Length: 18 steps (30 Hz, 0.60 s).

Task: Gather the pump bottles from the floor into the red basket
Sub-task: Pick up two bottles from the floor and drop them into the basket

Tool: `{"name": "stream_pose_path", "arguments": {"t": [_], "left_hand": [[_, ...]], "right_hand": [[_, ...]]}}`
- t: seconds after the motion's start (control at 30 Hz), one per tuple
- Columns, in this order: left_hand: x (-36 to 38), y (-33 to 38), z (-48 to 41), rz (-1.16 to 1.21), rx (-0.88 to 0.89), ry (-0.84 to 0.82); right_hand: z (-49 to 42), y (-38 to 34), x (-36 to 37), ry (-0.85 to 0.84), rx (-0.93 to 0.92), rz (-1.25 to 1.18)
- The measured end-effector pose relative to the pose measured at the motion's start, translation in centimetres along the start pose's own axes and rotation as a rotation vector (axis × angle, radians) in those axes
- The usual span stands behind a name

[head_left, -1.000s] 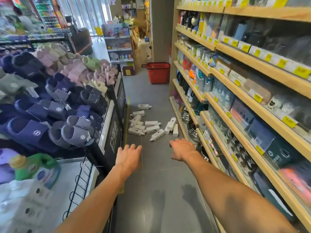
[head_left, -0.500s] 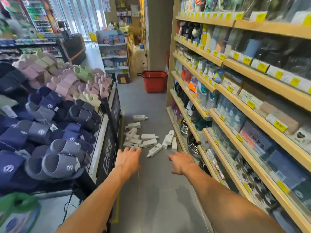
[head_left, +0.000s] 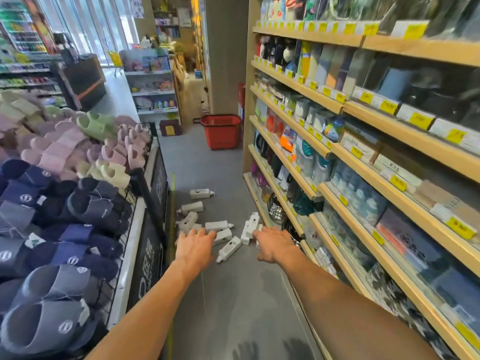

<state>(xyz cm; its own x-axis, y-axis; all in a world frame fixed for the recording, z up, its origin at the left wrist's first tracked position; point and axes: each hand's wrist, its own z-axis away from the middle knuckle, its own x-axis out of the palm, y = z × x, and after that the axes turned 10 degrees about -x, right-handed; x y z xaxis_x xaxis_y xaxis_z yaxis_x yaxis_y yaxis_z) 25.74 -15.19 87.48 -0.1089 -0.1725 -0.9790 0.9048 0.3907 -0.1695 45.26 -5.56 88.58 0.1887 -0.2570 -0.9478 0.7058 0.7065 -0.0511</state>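
Several white pump bottles (head_left: 218, 226) lie scattered on the grey aisle floor, the farthest one (head_left: 201, 193) lying apart from the rest. The red basket (head_left: 221, 131) stands upright farther down the aisle, beside the right shelving. My left hand (head_left: 193, 246) stretches forward, fingers spread, in front of the left part of the pile and holding nothing. My right hand (head_left: 274, 242) reaches out the same way near the bottles by the shelf foot (head_left: 250, 227). Both hands hide a few bottles behind them.
A wire display of foam slippers (head_left: 78, 203) lines the left side of the aisle. Wooden shelves of packaged goods (head_left: 363, 178) line the right. A small brown box (head_left: 170, 128) sits on the floor left of the basket. A yellow line (head_left: 172, 203) runs along the floor.
I have moved forward down the aisle. The bottles and basket are closer, and both hands now overlap the near edge of the pile.
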Motion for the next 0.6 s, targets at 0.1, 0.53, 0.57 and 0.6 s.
{"name": "stream_pose_path", "arguments": {"t": [0.1, 0.53, 0.57, 0.6], "left_hand": [[-0.5, 1.0, -3.6, 0.007, -0.012, -0.006], [-1.6, 4.3, -15.0, 0.01, -0.066, -0.066], [-1.6, 4.2, -15.7, 0.014, -0.069, -0.068], [-1.7, 4.0, -16.5, 0.017, -0.073, -0.067]], "right_hand": [[-2.8, 2.5, -1.0, 0.014, 0.0, -0.012], [-14.4, 11.9, -3.4, -0.02, -0.048, -0.022], [-15.3, 12.1, -3.4, -0.022, -0.056, -0.023], [-16.2, 12.2, -3.5, -0.026, -0.064, -0.019]]}}
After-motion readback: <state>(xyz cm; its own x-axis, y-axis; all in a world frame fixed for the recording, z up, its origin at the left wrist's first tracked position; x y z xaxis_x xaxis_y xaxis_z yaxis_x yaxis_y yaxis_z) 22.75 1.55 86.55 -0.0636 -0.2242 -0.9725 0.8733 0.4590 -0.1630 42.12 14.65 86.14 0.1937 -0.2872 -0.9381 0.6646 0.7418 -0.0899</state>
